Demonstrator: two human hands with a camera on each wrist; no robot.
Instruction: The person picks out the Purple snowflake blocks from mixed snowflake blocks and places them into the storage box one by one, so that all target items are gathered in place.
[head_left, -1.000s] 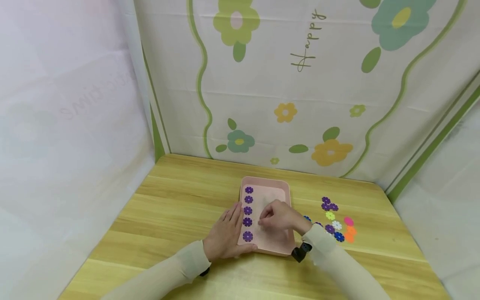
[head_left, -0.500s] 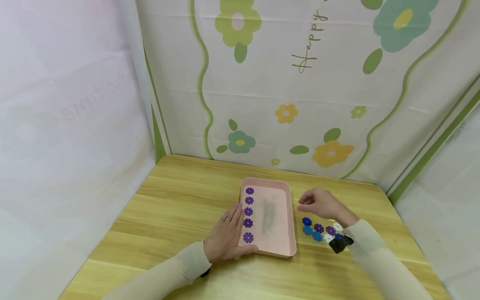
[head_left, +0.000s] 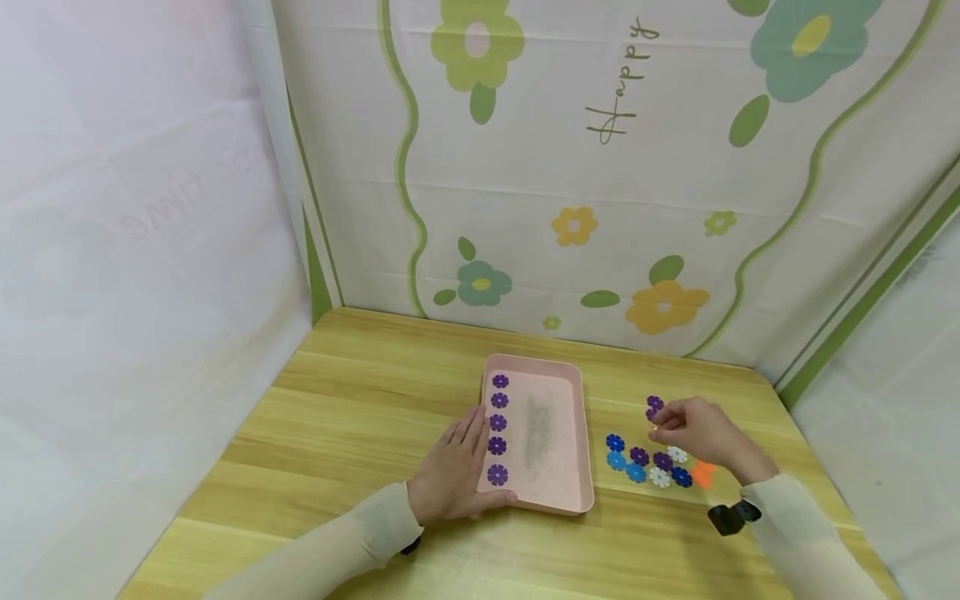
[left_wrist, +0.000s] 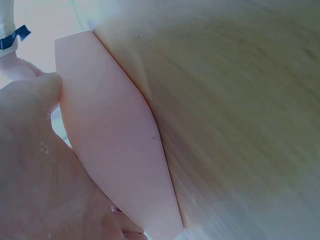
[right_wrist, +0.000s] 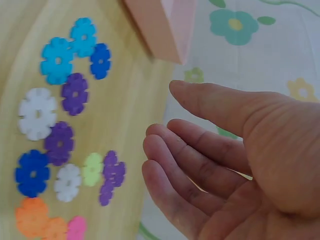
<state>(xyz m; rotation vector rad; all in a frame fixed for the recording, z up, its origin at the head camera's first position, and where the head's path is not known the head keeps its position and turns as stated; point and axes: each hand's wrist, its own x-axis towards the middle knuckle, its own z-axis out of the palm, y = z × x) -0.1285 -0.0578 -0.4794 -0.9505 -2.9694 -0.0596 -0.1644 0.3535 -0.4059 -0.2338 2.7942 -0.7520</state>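
Observation:
My left hand (head_left: 450, 471) rests along the left side of a pink tray (head_left: 564, 433), fingers extended and thumb at the near rim. In the left wrist view, its thumb (left_wrist: 47, 90) touches the tray's outer wall (left_wrist: 110, 120). Several purple snowflake discs (head_left: 497, 446) line the tray's left side in a column. To the right of the tray, my right hand (head_left: 701, 429) hovers over loose snowflake discs. The right wrist view shows nothing between its thumb and loosely bent fingers. Purple discs (right_wrist: 114, 175) and a yellow-green disc (right_wrist: 92, 169) lie near the fingertips.
Other loose discs are light blue (head_left: 636, 473), white (head_left: 660, 477), dark blue (head_left: 682, 477) and orange (head_left: 703, 473), with a pink one (right_wrist: 76, 229) beside the orange. A flower-print curtain (head_left: 525, 167) stands behind the wooden table (head_left: 382, 392).
My right hand has left the tray, moving right over the table to the loose discs. The left hand stays at the tray's side, and the purple column is unchanged.

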